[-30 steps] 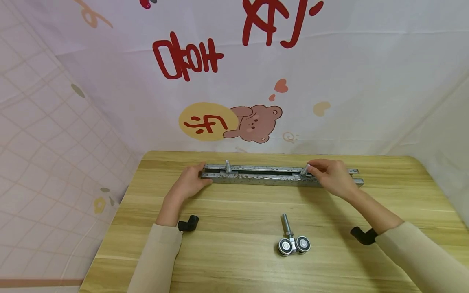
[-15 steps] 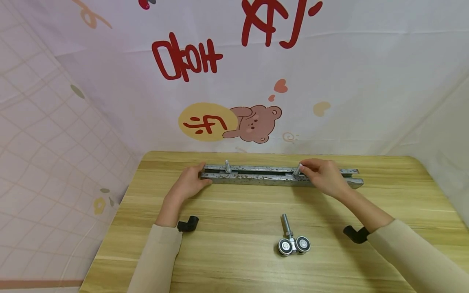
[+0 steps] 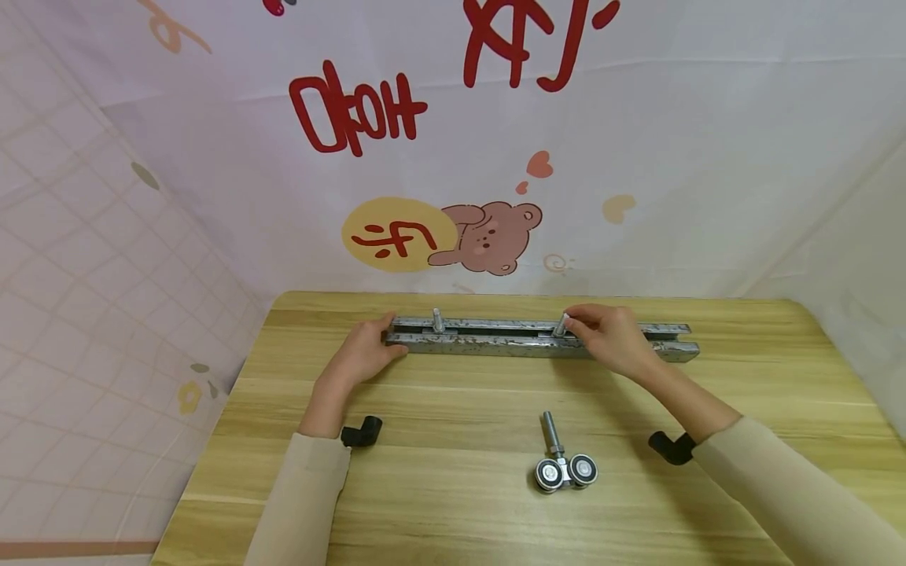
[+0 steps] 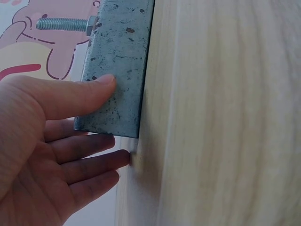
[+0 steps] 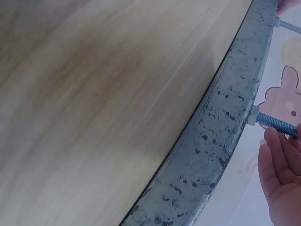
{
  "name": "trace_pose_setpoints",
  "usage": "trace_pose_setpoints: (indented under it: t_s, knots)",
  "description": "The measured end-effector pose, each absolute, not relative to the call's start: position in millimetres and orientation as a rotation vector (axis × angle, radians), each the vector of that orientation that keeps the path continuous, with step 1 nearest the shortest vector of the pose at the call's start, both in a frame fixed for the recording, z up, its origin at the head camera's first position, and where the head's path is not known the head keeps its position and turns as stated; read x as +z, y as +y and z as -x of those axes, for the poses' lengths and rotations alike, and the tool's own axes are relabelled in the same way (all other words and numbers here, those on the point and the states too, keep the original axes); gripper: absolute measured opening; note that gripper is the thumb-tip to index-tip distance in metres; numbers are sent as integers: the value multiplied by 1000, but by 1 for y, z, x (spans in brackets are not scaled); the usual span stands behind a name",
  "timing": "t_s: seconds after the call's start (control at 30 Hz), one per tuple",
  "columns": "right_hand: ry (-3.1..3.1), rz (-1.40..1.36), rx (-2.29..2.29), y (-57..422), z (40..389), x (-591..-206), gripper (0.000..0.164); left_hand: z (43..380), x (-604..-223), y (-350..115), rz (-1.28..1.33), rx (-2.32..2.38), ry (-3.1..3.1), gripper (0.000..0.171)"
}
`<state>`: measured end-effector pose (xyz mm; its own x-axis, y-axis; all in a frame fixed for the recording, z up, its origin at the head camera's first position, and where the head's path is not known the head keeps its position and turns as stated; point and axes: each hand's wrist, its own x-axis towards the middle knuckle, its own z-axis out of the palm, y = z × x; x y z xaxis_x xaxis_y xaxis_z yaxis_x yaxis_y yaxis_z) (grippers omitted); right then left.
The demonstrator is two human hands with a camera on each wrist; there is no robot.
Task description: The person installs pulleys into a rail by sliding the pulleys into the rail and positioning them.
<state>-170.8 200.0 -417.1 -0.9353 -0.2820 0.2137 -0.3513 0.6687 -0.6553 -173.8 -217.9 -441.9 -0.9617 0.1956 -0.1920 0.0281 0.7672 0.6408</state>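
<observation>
A speckled grey metal channel track (image 3: 495,346) lies along the back of the table, its slot facing up. My left hand (image 3: 359,352) grips the track's left end, with the thumb (image 4: 91,94) on its front wall in the left wrist view. Near that end a threaded bolt (image 3: 438,321) stands up out of the slot. My right hand (image 3: 614,339) pinches a second threaded bolt (image 3: 561,325), tilted a little right, further along the slot. In the right wrist view this bolt (image 5: 275,123) shows a nut at the track's edge. What sits below both bolts is mostly hidden inside the track.
A loose trolley roller (image 3: 565,470) with ringed wheels and a threaded stem lies on the wooden table (image 3: 453,503) in front of the track. A black elbow-shaped piece (image 3: 362,431) shows at the left cuff, another (image 3: 669,448) at the right. A printed cloth (image 3: 672,141) hangs behind.
My right hand has slid left along the track, the bolt moving with it toward the other bolt. My left hand and the loose roller have stayed in place.
</observation>
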Motion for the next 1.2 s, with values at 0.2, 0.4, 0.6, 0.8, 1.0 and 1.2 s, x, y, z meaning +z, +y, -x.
trace_pose_setpoints:
  t_s: [0.2, 0.4, 0.6, 0.8, 1.0, 1.2]
  knots:
    - [-2762, -561, 1149, 193, 172, -418, 23, 174, -442, -219, -170, 979, 2713, 79]
    - [-2763, -575, 1179, 187, 173, -419, 23, 173, -442, -219, -166, 990, 2712, 79]
    - [-2758, -585, 1174, 182, 173, -418, 23, 174, -441, -218, -173, 994, 2714, 79]
    - [-2758, -597, 1166, 176, 174, -418, 24, 174, -441, -219, -173, 992, 2717, 80]
    - [-2772, -583, 1162, 174, 175, -418, 25, 174, -442, -218, -171, 1005, 2707, 80]
    - [-2757, -602, 1157, 172, 175, -419, 24, 174, -443, -219, -167, 1009, 2699, 80]
